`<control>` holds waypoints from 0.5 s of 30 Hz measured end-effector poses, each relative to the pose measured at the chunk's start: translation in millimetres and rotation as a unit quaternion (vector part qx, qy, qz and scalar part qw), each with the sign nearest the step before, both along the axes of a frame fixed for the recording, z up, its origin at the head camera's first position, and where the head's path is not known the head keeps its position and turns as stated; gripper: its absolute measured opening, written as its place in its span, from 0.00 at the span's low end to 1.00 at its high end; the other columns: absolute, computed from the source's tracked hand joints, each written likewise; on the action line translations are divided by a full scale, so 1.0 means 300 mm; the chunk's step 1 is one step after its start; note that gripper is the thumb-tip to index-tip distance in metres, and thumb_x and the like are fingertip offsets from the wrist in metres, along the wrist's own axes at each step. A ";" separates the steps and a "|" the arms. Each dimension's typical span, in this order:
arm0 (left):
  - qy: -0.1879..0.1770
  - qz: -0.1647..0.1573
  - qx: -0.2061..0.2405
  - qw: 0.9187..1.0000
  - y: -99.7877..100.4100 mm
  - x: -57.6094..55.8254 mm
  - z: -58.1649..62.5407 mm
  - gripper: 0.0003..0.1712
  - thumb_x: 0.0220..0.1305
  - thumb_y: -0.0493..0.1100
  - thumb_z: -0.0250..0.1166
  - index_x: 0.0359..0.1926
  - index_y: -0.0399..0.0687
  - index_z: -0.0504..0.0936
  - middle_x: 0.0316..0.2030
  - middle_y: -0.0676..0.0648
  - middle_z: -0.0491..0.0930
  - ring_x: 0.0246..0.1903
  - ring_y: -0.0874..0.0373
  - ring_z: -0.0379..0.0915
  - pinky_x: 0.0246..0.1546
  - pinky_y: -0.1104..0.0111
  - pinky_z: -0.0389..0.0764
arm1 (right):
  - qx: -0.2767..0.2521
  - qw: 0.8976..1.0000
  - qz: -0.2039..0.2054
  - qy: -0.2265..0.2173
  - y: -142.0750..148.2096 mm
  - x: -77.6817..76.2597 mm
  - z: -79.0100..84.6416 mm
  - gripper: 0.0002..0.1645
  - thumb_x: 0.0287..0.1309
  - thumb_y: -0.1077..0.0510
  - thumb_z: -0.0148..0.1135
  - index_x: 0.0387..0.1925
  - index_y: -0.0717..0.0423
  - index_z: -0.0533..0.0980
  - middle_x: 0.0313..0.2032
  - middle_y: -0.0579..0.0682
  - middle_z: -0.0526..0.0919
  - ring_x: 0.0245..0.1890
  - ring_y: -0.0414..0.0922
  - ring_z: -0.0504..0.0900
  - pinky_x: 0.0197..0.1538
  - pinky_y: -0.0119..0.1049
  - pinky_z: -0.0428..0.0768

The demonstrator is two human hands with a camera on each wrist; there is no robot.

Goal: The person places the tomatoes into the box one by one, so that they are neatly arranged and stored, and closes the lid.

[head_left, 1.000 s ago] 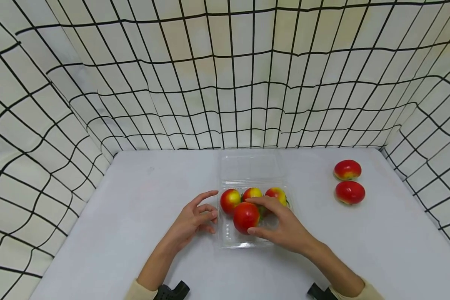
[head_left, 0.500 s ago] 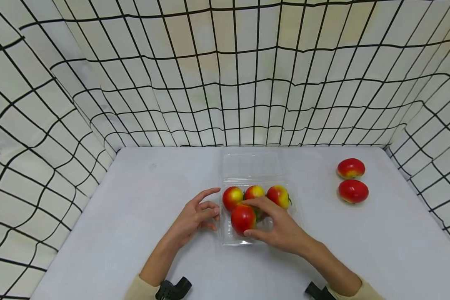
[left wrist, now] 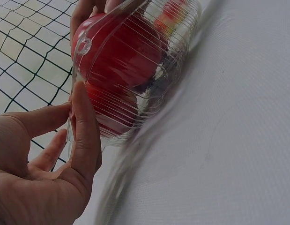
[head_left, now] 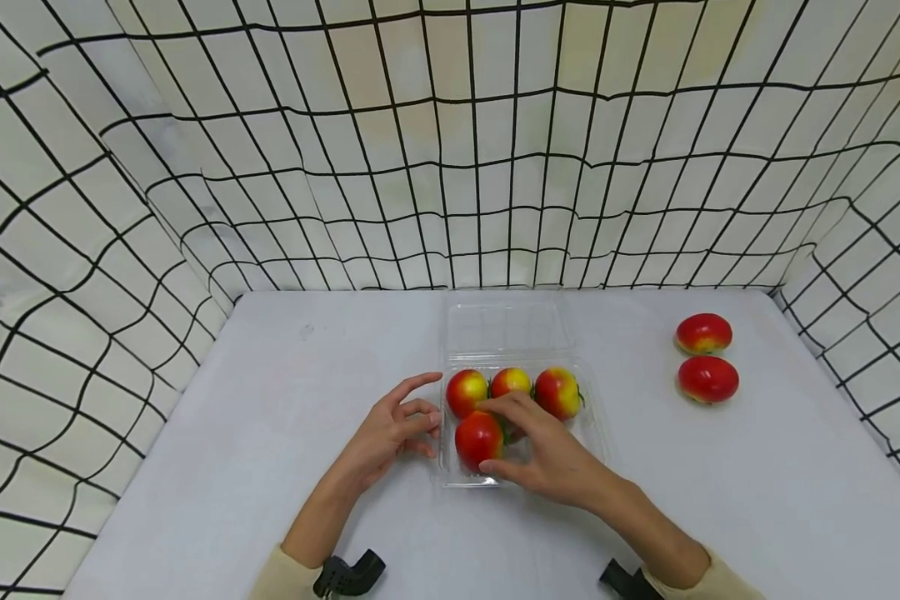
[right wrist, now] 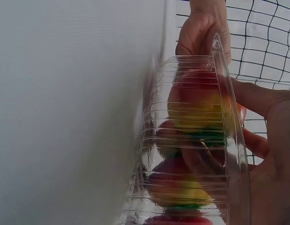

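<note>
A clear plastic clamshell box lies with its lid folded back on the white table. Its far row holds a red-and-yellow tomato at left, another tomato in the middle and a third tomato at right. My right hand holds a redder tomato by its right side, inside the near left of the box. Green shows at this tomato's stem end in the right wrist view. My left hand pinches the box's left rim between thumb and fingers.
Two more red tomatoes lie at the right of the table, a farther tomato and a nearer tomato. The clear lid lies flat behind the box. Black netting over pale walls encloses the back and sides.
The right hand has lowered its tomato and shifted it slightly left, into the near left of the box. The left hand has stayed at the rim. The head view has shifted slightly.
</note>
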State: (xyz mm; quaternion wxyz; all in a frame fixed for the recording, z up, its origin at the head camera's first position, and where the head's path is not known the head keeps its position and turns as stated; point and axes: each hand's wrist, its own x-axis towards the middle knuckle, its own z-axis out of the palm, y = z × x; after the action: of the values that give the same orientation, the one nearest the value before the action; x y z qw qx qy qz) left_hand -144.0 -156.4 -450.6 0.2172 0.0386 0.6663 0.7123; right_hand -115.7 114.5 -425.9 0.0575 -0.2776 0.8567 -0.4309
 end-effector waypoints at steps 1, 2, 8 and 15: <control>0.001 0.000 0.000 1.000 0.000 0.000 0.000 0.36 0.73 0.38 0.65 0.77 0.56 0.64 0.37 0.51 0.80 0.34 0.59 0.80 0.36 0.67 0.90 | 0.003 1.000 0.000 0.002 -0.002 0.000 -0.001 0.41 0.53 0.48 0.80 0.67 0.42 0.73 0.62 0.42 0.77 0.58 0.41 0.80 0.60 0.36 0.86; 0.002 0.000 -0.001 1.000 0.000 0.000 -0.001 0.36 0.73 0.38 0.65 0.77 0.56 0.64 0.37 0.51 0.80 0.34 0.59 0.80 0.36 0.67 0.90 | 0.005 1.000 0.000 0.002 -0.004 0.001 -0.001 0.40 0.53 0.48 0.81 0.67 0.42 0.74 0.62 0.43 0.77 0.58 0.41 0.80 0.60 0.37 0.86; -0.002 -0.002 -0.001 1.000 0.000 0.000 -0.005 0.36 0.73 0.38 0.65 0.77 0.56 0.64 0.37 0.51 0.81 0.34 0.59 0.81 0.36 0.67 0.90 | 0.023 1.000 -0.003 0.012 -0.017 0.002 -0.006 0.39 0.53 0.48 0.81 0.65 0.43 0.76 0.61 0.44 0.78 0.61 0.43 0.79 0.61 0.41 0.86; -0.001 -0.001 0.002 1.000 -0.001 -0.002 -0.006 0.36 0.73 0.39 0.65 0.77 0.56 0.64 0.37 0.51 0.81 0.34 0.59 0.81 0.36 0.67 0.90 | 0.014 1.000 -0.003 -0.008 -0.021 -0.002 -0.006 0.36 0.56 0.49 0.79 0.65 0.44 0.76 0.59 0.43 0.78 0.56 0.41 0.82 0.59 0.38 0.87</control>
State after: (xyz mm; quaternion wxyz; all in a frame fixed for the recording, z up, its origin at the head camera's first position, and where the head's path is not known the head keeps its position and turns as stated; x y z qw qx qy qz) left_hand -144.7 -156.7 -452.3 0.2181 0.0393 0.6644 0.7138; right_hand -116.4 108.1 -427.8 0.0671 -0.2703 0.8631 -0.4213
